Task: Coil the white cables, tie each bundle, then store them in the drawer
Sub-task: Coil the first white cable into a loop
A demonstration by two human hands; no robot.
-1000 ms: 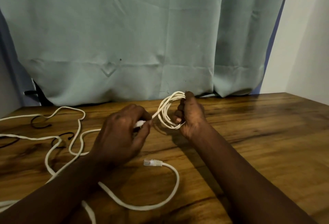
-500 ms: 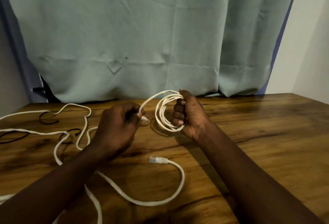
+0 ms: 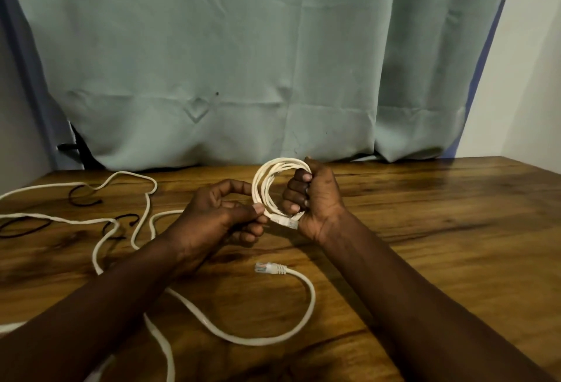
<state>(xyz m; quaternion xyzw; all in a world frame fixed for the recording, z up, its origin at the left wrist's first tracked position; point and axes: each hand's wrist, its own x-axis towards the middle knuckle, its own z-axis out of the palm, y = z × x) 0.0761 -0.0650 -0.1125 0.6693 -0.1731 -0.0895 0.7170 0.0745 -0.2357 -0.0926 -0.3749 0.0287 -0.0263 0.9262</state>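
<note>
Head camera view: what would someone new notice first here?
The white cable coil, gripped upright in the right hand over the middle of the table, draws the eye first, with the left hand pinching its tail end. Next comes the loose white cable sprawling across the wooden table to the left and front, its plug lying just below the hands.
</note>
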